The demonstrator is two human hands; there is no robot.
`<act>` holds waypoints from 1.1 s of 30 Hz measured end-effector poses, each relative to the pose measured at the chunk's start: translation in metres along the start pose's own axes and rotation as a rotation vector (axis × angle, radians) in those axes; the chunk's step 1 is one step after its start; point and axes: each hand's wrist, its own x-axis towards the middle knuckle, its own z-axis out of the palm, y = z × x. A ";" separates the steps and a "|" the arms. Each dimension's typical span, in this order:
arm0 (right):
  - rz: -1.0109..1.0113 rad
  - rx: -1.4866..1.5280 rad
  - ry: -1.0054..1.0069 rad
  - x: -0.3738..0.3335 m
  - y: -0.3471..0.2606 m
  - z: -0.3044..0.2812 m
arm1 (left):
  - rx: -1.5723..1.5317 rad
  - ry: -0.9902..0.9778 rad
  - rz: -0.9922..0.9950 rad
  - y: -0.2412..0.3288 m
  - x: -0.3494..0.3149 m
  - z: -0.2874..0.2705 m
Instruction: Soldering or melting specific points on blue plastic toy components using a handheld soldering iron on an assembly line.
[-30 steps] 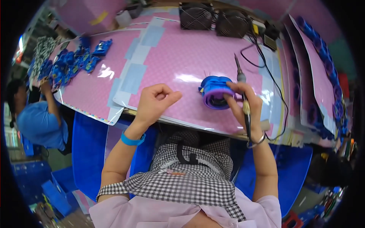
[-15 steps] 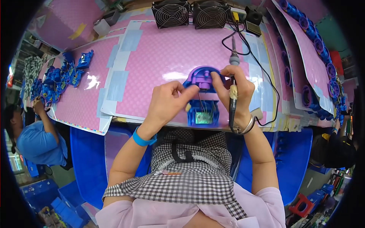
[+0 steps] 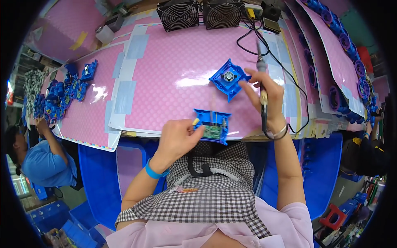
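No readable text in your view.
Any print on your near green board (image 3: 212, 132) or the far black fans (image 3: 178, 16) is too small to read.

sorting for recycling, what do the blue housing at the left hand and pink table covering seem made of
Blue housing: likely hard plastic, slightly shiny, by its moulded-looking walls. Pink table covering: glossy; bright glare suggests plastic sheet, possibly laminated card.

bright light fell over the pink mat (image 3: 165, 105), where white patches of glare washed out its pattern. motion blur softened the right hand (image 3: 269, 94) and the tip of the soldering iron (image 3: 261, 65), and straight edges bent toward the black rim.
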 end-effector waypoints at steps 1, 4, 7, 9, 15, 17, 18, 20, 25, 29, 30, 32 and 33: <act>-0.030 0.032 -0.037 -0.003 0.001 -0.004 | -0.035 0.050 -0.025 -0.002 -0.003 -0.006; -0.104 -0.072 -0.151 -0.007 0.009 -0.007 | -0.011 0.224 0.027 -0.009 -0.016 -0.028; 0.013 0.012 -0.160 -0.012 0.011 0.005 | -0.059 0.243 0.125 -0.013 -0.021 -0.026; 0.016 0.021 -0.144 -0.016 0.004 0.016 | -0.042 0.193 0.114 -0.013 -0.017 -0.012; -0.019 0.222 -0.180 -0.022 -0.036 0.023 | 0.015 0.228 0.093 -0.003 0.006 0.004; 0.033 0.193 -0.126 -0.025 -0.046 0.011 | 0.037 0.332 0.099 -0.001 0.010 -0.020; 0.009 0.208 -0.123 -0.027 -0.050 0.004 | -0.165 0.265 0.001 -0.002 0.012 -0.039; 0.198 0.397 0.099 -0.033 -0.056 -0.008 | -0.986 0.114 -0.009 -0.002 0.023 -0.070; 0.329 0.364 0.121 -0.042 -0.050 -0.017 | -1.222 -0.108 0.020 0.012 0.046 -0.067; 0.530 0.513 0.041 -0.052 -0.046 -0.018 | -1.042 0.036 -0.141 0.020 0.052 -0.031; 0.650 0.582 0.027 -0.055 -0.047 -0.018 | -1.019 0.061 -0.180 0.018 0.055 -0.028; 0.629 0.635 0.063 -0.059 -0.046 -0.014 | -1.296 -0.006 -0.116 0.014 0.061 -0.024; 0.631 0.614 0.044 -0.060 -0.046 -0.012 | -1.296 -0.003 -0.117 0.013 0.061 -0.022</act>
